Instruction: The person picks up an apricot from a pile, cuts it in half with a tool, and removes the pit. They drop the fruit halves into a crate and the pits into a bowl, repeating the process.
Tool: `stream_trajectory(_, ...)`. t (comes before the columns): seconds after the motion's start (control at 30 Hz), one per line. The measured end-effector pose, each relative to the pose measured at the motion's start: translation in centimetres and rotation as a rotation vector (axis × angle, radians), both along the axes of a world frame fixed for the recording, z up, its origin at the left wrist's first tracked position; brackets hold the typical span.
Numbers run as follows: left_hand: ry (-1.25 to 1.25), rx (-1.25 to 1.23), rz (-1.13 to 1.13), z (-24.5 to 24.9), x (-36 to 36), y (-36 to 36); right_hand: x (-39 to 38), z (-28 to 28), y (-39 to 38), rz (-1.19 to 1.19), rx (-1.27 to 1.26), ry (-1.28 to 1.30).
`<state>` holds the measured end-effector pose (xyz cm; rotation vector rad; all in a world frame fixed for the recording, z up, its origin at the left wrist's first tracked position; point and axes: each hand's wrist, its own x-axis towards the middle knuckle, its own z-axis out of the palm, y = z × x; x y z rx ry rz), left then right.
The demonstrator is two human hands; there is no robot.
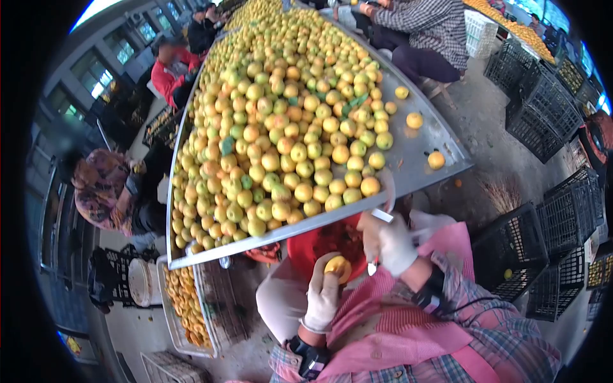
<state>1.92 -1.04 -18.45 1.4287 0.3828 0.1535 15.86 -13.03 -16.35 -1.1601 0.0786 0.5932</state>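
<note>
My left hand (321, 300), in a white glove, is closed around a yellow apricot (340, 265). The fruit is cut, and a brownish centre shows. In my right hand (391, 246), also gloved, is a small knife (372, 269); its short blade points down and a white end sticks out above the fist. Both hands are over my lap, close together but apart. Just beyond them, a red bucket (295, 250) with dark contents stands below the table edge. Whole yellow-green apricots (274, 140) are heaped on the metal table (424, 143) in front.
A pale crate (214, 332) of cut fruit halves (185, 303) stands at lower left, near a white bucket (142, 281). Black crates (511, 249) are stacked on the right. Co-workers sit along both sides of the table, one in a checked shirt (431, 25).
</note>
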Motion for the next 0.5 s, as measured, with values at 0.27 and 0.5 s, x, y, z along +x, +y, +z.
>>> stream_trajectory(0.27, -0.209, 0.676, 0.209, -1.0, 1.6, 0.7, -4.0, -5.1, 2.8, 0.412, -0.2, -0.45)
stream_trajectory(0.5, 0.05, -0.002, 0.357, -2.4, 0.7, 1.6, -5.0, -1.8, 3.0, 0.516, -0.134, -0.021)
